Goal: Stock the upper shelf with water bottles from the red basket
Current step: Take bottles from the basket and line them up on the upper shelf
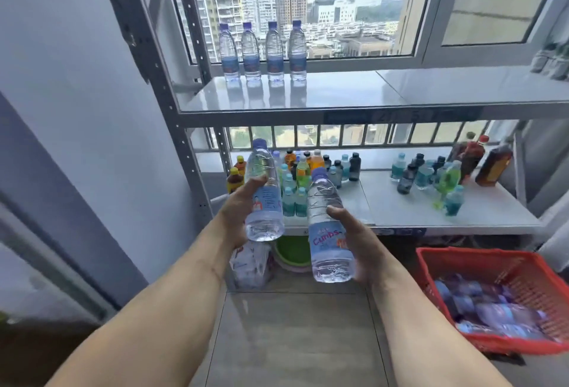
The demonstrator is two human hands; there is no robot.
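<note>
Head view is showing the basket (492, 266) holding lying bottles (492, 312); 4 are standing on the shelf (338, 94). Each hand, left (238, 214) and right (357, 245), is gripping 1 bottle below it.

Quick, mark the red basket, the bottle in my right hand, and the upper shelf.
red basket (492, 255): head view, back rim.
right-hand bottle (331, 241): head view, label.
upper shelf (354, 94): head view, bare top surface.

Daylight from window (323, 7), overcast, soft. Upper shelf (308, 94) glossy, reflecting bottles. Wide-angle bending at edges; red basket (492, 260) motion-blurred.
</note>
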